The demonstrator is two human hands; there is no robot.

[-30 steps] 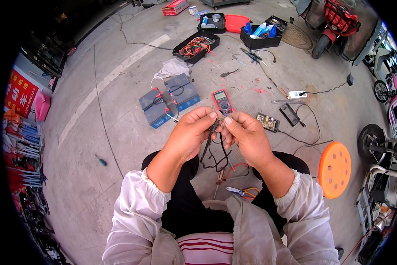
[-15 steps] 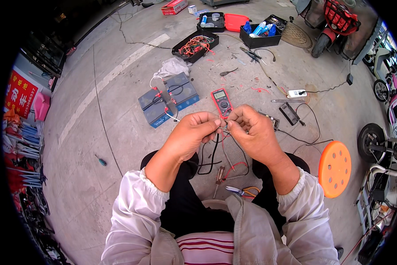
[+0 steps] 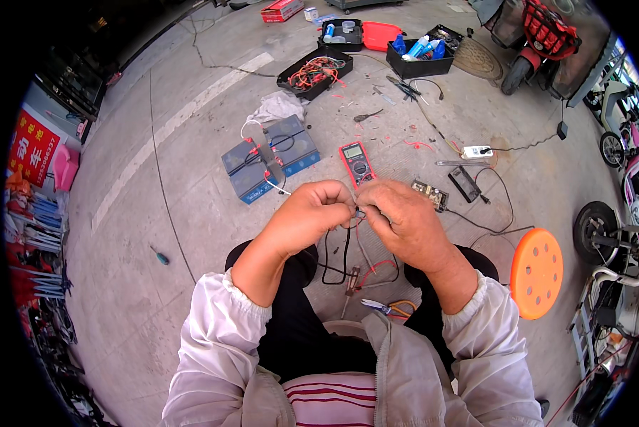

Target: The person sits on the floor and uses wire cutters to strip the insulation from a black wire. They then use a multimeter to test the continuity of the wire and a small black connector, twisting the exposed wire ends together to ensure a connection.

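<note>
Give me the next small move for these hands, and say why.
I'd suggest holding the left hand steady and tilting the right hand slightly aside. The black cord appears to run up to the left hand's pinch, while the right hand crowds close against it, largely hiding that spot.

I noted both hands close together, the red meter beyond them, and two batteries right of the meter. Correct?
One thing is off: in the head view, the two batteries lie to the left of the red meter. The left hand and right hand are indeed close together, with the meter beyond them.
</note>
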